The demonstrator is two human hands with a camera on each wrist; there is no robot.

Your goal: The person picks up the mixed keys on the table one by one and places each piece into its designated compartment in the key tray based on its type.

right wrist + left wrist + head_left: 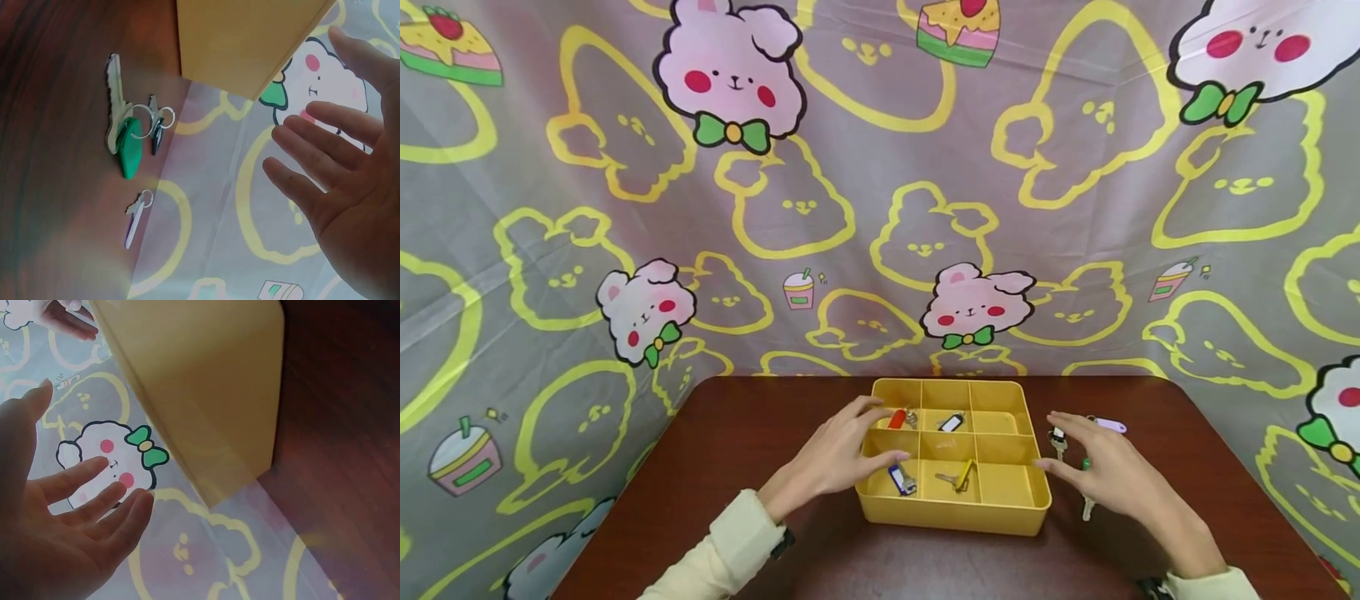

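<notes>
A yellow divided box (955, 518) stands on the table, seen from its side in both wrist views. Keys with red (897, 418), black (952, 422), blue (898, 480) and yellow (966, 475) tags lie in its left and middle compartments. My left hand (835, 454) hovers by the box's left side, fingers spread and holding nothing. On the other side my right hand (1116, 475), also spread, holds nothing. Near it on the table lie keys with a green tag (130, 149), a black tag (157, 137) and a lilac tag (134, 227).
The dark brown wooden table (730, 467) carries the box and the loose keys. Behind it hangs a grey cloth (865, 167) with yellow outlines and cartoon faces, which also runs down both sides.
</notes>
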